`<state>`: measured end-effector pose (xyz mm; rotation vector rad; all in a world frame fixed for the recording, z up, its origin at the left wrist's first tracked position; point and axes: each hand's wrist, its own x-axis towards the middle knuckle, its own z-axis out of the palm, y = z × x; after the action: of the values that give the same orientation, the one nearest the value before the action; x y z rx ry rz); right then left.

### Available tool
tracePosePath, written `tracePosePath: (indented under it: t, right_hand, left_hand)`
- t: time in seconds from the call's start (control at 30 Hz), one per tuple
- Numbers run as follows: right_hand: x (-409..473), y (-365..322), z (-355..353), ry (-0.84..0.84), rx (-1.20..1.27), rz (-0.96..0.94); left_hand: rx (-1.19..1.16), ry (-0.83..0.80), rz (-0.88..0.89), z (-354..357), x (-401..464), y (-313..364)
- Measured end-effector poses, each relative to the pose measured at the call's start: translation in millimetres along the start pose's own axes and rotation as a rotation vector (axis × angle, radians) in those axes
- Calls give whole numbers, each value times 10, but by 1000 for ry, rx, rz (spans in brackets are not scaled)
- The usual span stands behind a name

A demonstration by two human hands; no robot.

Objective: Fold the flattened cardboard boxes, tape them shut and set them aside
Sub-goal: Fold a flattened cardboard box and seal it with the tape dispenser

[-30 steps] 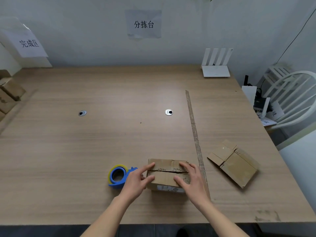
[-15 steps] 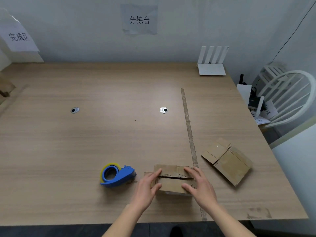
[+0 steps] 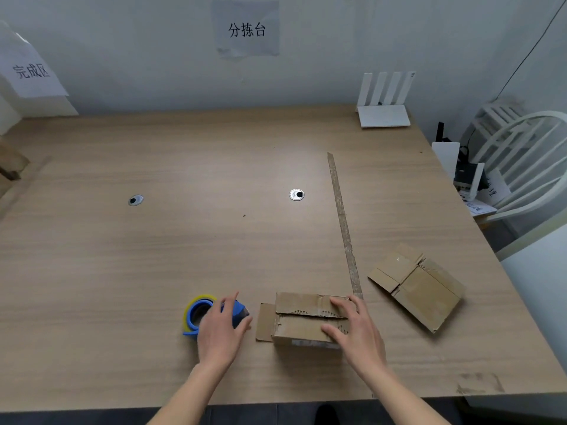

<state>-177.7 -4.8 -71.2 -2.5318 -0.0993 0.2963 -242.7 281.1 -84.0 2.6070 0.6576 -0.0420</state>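
A small folded cardboard box (image 3: 302,328) stands near the table's front edge, its two top flaps meeting along a seam. Its left end flap (image 3: 264,322) sticks out flat. My right hand (image 3: 356,331) presses with straight fingers on the right part of the top flaps. To the left of the box lies a blue tape dispenser (image 3: 196,314) with a yellowish roll. My left hand (image 3: 221,329) lies over the dispenser, thumb and fingers curled round its blue body. A flattened cardboard box (image 3: 418,285) lies to the right.
A long thin brown strip (image 3: 343,222) runs across the wooden table (image 3: 153,256) from the box toward the back. Two round cable holes (image 3: 296,194) sit mid-table. A white router (image 3: 383,102) stands back right, a white chair (image 3: 527,167) beyond the right edge, and brown cardboard (image 3: 12,167) at the far left.
My left hand left the box top and moved left onto the tape dispenser. The box's left end flap has sprung outward. My right hand stays on the flaps.
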Motion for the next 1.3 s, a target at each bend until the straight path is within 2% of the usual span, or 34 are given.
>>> tracePosePath:
  t: [0.07, 0.13, 0.3, 0.4, 0.53, 0.63, 0.73, 0.83, 0.97, 1.07, 1.2, 1.23, 1.3]
  right_hand:
    - [1, 4, 6, -6, -1, -1]
    - [-2, 19, 13, -4, -5, -10]
    - [-14, 7, 1, 22, -82, -35]
    - [2, -56, -2, -9, -169, -104]
    - [-6, -177, -25, -79, -125, -89]
    - [-50, -216, -63, -81, -116, -85]
    - [-81, -223, -82, -67, -117, -91]
    - [-91, -224, -59, -79, -126, -93]
    - [-95, -110, -66, -184, -142, -123]
    - [-74, -79, -113, -195, -120, -120]
    - [-105, -172, -124, -183, -85, -67]
    - [-118, -192, -135, -189, -72, -51]
    - [-147, -219, -176, -206, -46, -34]
  left_hand:
    - [186, -100, -48, 73, 24, -183]
    - [309, -123, -58, 164, 57, -272]
    - [383, -85, -31, 236, 137, -320]
    - [398, -159, -37, 89, 226, -333]
    - [471, -268, -102, -149, 247, -418]
    - [392, -326, -196, -202, 132, -537]
    - [238, -352, -201, -125, 27, -582]
    - [140, -294, -216, -15, -14, -613]
    - [-22, -220, -220, 94, -126, -569]
    - [-63, -165, -163, -46, -138, -364]
    - [-104, -29, 57, -557, -69, 143]
    - [-95, -37, 135, -674, -57, 301]
    - [-66, -167, 287, -810, -33, 637]
